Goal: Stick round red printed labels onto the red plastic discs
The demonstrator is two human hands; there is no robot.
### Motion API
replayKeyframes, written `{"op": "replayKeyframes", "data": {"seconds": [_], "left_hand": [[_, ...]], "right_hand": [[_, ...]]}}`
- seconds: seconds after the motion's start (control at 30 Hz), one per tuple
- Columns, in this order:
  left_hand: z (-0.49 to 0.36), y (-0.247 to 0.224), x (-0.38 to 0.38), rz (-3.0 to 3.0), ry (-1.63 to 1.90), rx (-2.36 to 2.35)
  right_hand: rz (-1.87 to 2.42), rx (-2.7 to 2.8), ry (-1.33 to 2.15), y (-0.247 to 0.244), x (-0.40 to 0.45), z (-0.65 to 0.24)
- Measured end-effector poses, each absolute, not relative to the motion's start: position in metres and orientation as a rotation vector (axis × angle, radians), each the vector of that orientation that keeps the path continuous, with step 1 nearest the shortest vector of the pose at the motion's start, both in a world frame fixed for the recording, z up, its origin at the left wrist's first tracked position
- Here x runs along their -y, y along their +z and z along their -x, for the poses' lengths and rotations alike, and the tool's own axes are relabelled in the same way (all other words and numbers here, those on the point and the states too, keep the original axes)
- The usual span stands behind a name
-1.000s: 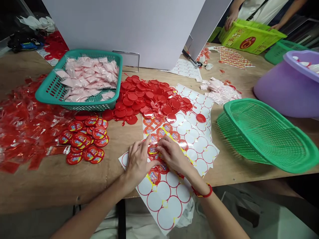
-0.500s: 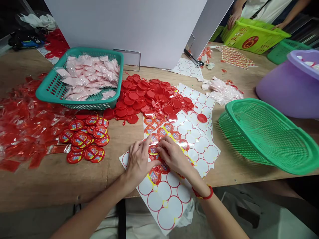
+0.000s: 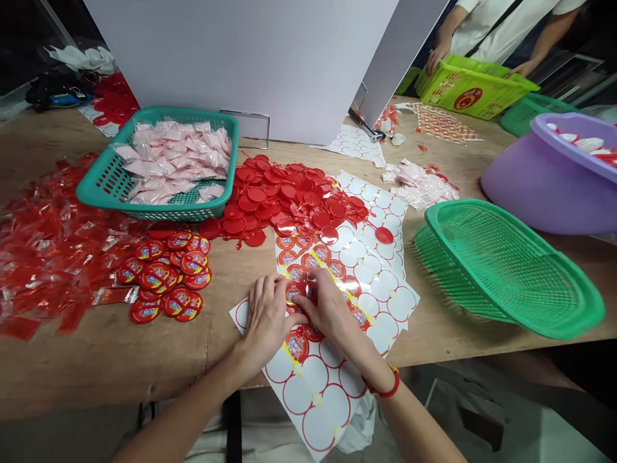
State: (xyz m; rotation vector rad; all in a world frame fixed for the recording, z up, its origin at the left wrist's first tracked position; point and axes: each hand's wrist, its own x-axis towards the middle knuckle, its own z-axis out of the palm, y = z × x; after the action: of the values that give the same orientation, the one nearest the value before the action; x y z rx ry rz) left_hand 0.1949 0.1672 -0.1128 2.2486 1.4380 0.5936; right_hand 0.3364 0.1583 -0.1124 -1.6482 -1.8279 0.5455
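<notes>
A sheet of round stickers point(image 3: 313, 379) lies aslant over the table's front edge. Many of its circles are bare white, while a band of red printed round stickers point(image 3: 296, 346) crosses the middle. My left hand point(image 3: 266, 312) rests on the sheet, fingers stretched out and thumb apart, holding nothing visible. Close beside it, my right hand point(image 3: 332, 312) bends its fingers over a printed sticker point(image 3: 294, 292); whatever is between its fingertips is hidden. Just beyond the hands is a heap of red plastic discs point(image 3: 289, 193). Discs with printed faces point(image 3: 168, 276) are piled to the left.
Red plastic packets point(image 3: 62, 244) cover the left side. A teal basket point(image 3: 84, 193) holds pale pink packets. On the right stand a green basket point(image 3: 511, 270) and a purple tub point(image 3: 540, 180). A white panel point(image 3: 241, 64) rises behind. Another person's hands hold a yellow-green crate point(image 3: 463, 90).
My right thumb and forefinger have shifted slightly on the sticker, with the thumb now lower and nearer my left hand. My left hand stays on the sheet. The whole view has shifted a little.
</notes>
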Motion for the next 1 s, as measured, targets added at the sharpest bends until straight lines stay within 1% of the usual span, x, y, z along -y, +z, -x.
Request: {"op": "replayKeyframes", "data": {"seconds": [0.2, 0.27, 0.37, 0.43, 0.5, 0.67, 0.87, 1.0], "left_hand": [[-0.191, -0.113, -0.169, -1.95, 0.735, -1.115], [-0.187, -0.107, -0.17, -1.703, 0.747, -1.061], [-0.182, -0.094, -0.171, -1.126, 0.787, -1.013], [-0.181, -0.086, -0.171, -0.798, 0.814, -0.96], [-0.182, -0.081, -0.169, -0.644, 0.804, -0.934], [-0.186, -0.077, -0.16, -0.688, 0.814, -0.986], [-0.183, -0.074, -0.155, -0.785, 0.843, -0.962], [-0.183, -0.08, -0.151, -0.785, 0.934, -1.033]], "right_hand": [[1.529, 1.649, 0.914, -0.099, -0.157, -0.333], [1.476, 1.548, 1.022, -0.096, -0.154, -0.332], [1.355, 1.345, 1.25, -0.096, -0.149, -0.334], [1.286, 1.316, 1.28, -0.098, -0.144, -0.333], [1.23, 1.373, 1.212, -0.1, -0.139, -0.332], [1.203, 1.387, 1.102, -0.098, -0.134, -0.331], [1.161, 1.336, 1.305, -0.091, -0.134, -0.333], [1.194, 1.332, 1.318, -0.092, -0.134, -0.331]]}}
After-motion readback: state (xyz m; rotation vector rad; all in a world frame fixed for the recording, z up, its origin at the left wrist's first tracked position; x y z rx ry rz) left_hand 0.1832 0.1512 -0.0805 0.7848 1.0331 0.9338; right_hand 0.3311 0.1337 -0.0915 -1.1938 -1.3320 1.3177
